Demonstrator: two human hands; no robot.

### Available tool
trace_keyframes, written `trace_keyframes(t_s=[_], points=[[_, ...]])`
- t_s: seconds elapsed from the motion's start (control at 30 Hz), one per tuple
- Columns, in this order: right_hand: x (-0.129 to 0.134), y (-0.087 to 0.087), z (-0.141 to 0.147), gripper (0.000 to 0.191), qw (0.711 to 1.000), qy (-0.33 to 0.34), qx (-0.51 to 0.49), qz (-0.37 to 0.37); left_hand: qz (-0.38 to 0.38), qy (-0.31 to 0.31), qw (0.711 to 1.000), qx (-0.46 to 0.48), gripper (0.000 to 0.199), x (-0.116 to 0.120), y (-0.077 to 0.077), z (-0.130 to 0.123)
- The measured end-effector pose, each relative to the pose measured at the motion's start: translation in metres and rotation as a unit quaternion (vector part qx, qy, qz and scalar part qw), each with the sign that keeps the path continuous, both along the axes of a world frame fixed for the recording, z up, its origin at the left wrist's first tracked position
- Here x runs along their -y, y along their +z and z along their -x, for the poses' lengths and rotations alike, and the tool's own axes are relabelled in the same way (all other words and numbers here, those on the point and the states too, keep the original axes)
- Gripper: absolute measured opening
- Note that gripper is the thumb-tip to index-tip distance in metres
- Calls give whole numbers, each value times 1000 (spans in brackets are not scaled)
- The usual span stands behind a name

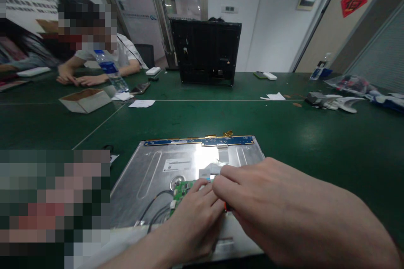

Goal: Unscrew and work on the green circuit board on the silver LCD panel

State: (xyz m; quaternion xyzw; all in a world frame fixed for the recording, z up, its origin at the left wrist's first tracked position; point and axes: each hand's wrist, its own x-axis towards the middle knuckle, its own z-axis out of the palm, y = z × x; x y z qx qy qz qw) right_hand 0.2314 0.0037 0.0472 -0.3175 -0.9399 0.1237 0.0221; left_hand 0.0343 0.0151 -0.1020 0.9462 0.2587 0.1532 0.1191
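Observation:
A flat metal display panel (158,164) lies on the green table in front of me, with a blue circuit strip (189,141) along its far edge. On its near part sits a green circuit board (182,190), joined by black cables at its left and a flat ribbon cable above. My left hand (202,214) rests over the board, fingers bent toward the ribbon's end. Against it, my right hand (249,193) is closed around something mostly hidden; a small red and black bit shows beneath its fingers. The two hands touch and cover the board's right part.
Beyond the panel, a black monitor-like unit (206,52) stands on the green table (176,119). At left are an open box (85,103), a water bottle (110,69), and a seated person. Plastic bags and white parts (334,101) lie at right.

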Motion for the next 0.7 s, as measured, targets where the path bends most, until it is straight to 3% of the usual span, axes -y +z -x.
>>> trace_keyframes(t_s=[0.23,0.33,0.53,0.7], points=[[-5,-6,2,11,997,-35,11,-72,-14,8,1000,-12,21,2,-3,1],[-4,-5,1,10,998,-32,13,-58,-19,9,1000,-13,19,2,-2,1],[-2,1,0,18,1000,-10,9,0,5,-3,1000,-4,39,1,4,1],[-2,3,4,26,1000,12,19,0,1,-1,1000,-7,43,2,5,2]])
